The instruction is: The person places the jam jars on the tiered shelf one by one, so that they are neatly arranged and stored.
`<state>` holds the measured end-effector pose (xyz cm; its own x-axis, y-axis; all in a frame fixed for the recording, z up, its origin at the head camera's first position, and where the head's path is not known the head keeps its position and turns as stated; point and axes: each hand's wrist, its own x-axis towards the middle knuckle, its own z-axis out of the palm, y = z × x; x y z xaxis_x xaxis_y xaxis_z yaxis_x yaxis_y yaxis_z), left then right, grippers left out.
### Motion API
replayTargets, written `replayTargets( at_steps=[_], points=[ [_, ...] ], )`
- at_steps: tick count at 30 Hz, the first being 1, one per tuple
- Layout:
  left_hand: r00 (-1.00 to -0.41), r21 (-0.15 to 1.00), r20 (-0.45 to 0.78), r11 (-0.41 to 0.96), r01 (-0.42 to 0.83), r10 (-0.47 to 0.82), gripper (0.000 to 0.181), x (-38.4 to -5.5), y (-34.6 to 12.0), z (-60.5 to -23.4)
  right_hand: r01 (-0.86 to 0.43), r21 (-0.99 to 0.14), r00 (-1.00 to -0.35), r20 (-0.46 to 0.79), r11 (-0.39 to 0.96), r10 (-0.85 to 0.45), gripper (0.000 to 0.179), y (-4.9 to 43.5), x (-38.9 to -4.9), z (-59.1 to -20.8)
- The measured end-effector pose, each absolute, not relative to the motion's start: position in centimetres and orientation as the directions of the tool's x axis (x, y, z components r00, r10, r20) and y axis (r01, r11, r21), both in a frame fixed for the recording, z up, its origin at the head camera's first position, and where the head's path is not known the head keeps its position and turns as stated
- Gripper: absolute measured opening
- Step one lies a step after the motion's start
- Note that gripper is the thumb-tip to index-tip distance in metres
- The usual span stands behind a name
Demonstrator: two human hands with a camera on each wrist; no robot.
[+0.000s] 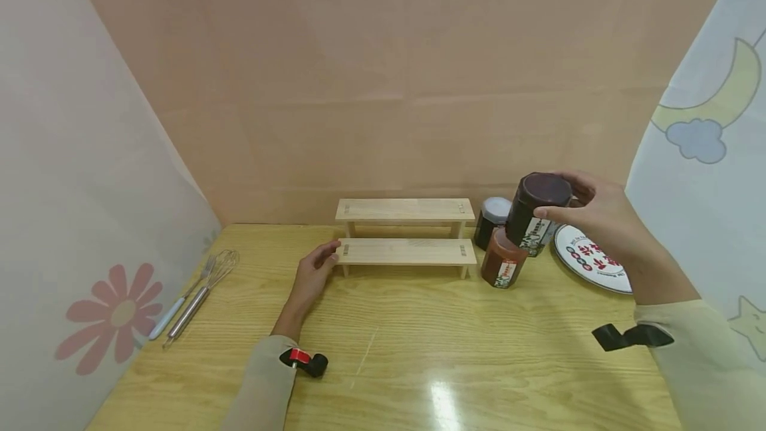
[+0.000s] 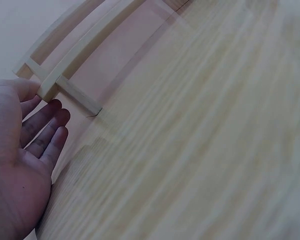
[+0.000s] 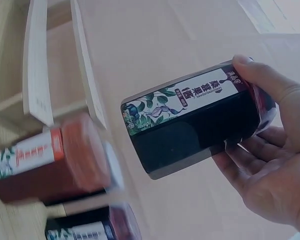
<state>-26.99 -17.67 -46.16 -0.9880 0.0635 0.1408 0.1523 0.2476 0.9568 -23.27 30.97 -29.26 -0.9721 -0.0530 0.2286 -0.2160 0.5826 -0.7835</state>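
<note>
I see the right hand (image 1: 598, 208), its fingers closed around the lid end of a dark jar (image 1: 525, 215), raised near the reddish jar (image 1: 501, 265); perhaps this grip leaves the lower part free. The left hand (image 1: 312, 277) pinches the wooden stand (image 1: 407, 251) at its left end on the worktop (image 1: 419, 331), probably for steadying. The head view overlaps both jars; the right wrist view reveals the gap between them.

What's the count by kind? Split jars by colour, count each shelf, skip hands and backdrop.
Dark jars: 3
Red-brown jar: 1
Wooden shelves: 2
Plate: 1
Whisk: 1
Fork: 1
Total: 9
</note>
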Motion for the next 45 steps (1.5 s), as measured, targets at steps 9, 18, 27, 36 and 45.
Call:
replayTargets(
  at_steps=[9,18,27,36,45],
  points=[
    [-0.986,0.962,0.163,0.213,0.169,0.045,0.038,-28.9,-17.4,-49.0,-0.235,-0.843,-0.972,0.208,0.483,-0.11,0.063,26.6,-25.8,-29.7],
    [-0.984,0.966,0.172,0.185,0.179,0.049,0.036,-29.1,-16.6,-49.3,-0.232,-0.86,-0.971,0.174,0.454,-0.166,0.066,22.7,-28.2,-29.7],
    [-0.981,0.958,0.189,0.21,0.193,0.041,0.036,-29.1,-17.2,-49.9,-0.237,-0.924,-0.954,0.164,0.299,-0.249,0.065,18.0,-31.8,-30.7],
    [-0.979,0.951,0.2,0.231,0.204,0.041,0.037,-28.7,-17.8,-49.7,-0.233,-0.957,-0.939,0.174,0.175,-0.298,0.064,13.1,-34.4,-31.3],
    [-0.981,0.965,0.187,0.174,0.194,0.057,0.038,-28.3,-16.9,-49.4,-0.217,-0.957,-0.945,0.157,0.192,-0.286,0.059,11.2,-35.8,-32.2]
  ],
)
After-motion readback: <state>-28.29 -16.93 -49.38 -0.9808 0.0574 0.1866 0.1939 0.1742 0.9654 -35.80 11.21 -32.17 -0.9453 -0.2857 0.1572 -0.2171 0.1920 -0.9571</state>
